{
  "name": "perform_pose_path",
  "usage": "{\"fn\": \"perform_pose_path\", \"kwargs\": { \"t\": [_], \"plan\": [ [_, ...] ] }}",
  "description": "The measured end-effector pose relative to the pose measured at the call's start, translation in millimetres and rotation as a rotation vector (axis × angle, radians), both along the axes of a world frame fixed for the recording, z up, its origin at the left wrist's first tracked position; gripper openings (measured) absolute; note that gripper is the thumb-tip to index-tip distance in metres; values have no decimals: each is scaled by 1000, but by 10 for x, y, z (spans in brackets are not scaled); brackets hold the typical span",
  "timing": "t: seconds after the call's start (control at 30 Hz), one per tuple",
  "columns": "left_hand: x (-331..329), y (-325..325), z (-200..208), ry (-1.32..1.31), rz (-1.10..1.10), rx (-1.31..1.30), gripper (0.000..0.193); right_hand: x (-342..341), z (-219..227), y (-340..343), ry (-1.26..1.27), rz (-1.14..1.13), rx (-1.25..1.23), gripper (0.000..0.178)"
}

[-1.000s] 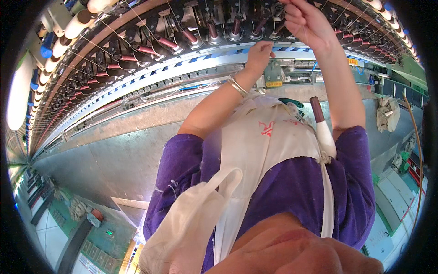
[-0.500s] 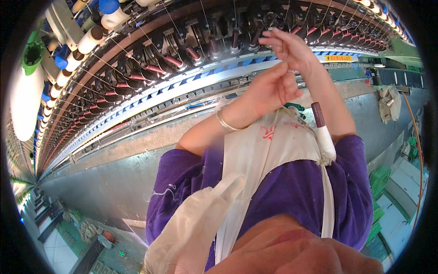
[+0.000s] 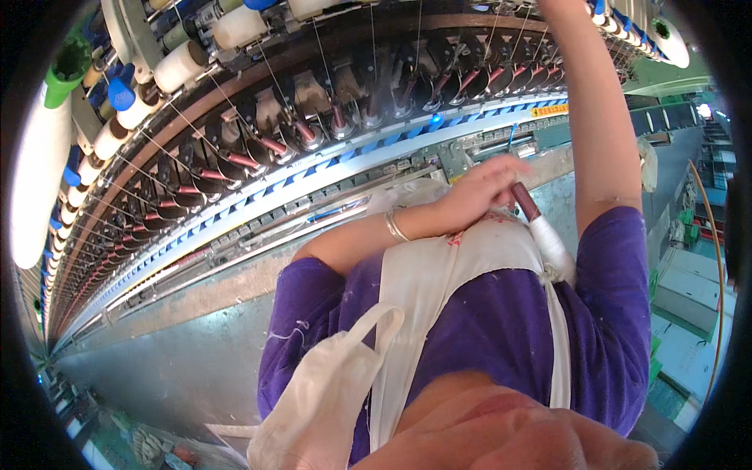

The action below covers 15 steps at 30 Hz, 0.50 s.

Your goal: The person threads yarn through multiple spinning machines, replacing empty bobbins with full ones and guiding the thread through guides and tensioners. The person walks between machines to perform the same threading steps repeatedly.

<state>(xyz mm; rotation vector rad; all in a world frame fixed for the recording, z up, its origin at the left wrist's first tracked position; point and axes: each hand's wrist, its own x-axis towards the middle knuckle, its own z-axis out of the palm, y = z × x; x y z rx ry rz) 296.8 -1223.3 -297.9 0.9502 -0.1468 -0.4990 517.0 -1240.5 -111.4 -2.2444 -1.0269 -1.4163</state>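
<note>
My left hand [image 3: 487, 189], with a silver bangle on its wrist, is in front of my chest at the top of the white apron [image 3: 415, 290]. Its fingers are bent and smeared by motion, beside the maroon end of a bobbin [image 3: 552, 244] wound with white yarn. That bobbin sticks up out of the apron at the right; I cannot tell whether the fingers touch it. My right forearm [image 3: 603, 117] stretches up past the row of maroon spindles [image 3: 305, 129] on a spinning frame, and its hand is cut off by the upper edge.
White yarn bobbins [image 3: 180, 69] line the frame's upper side, with threads running down to the spindles. A large white cone with a green end [image 3: 35, 180] hangs at the far left. A pale blue rail [image 3: 258, 188] runs below the spindles. White boxes [image 3: 689, 274] stand at the right.
My hands were close together before the spindles. The right one has gone up out of view; the left has come down beside the bobbin. The view has shifted along the frame.
</note>
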Motion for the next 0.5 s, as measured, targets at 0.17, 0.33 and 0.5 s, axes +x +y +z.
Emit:
{"fn": "perform_pose_path", "kwargs": {
  "t": [0.17,0.33,0.5],
  "plan": [
    [74,65,106,7,-365,-616,48,358,-5,193,20,-467,-629,10],
    [7,60,100,-143,-348,-495,42,356,55,109,15,-462,-642,7],
    [32,-147,-62,-44,-299,-512,39,-152,120,-566,-72,-267,-525,6]
  ]
}}
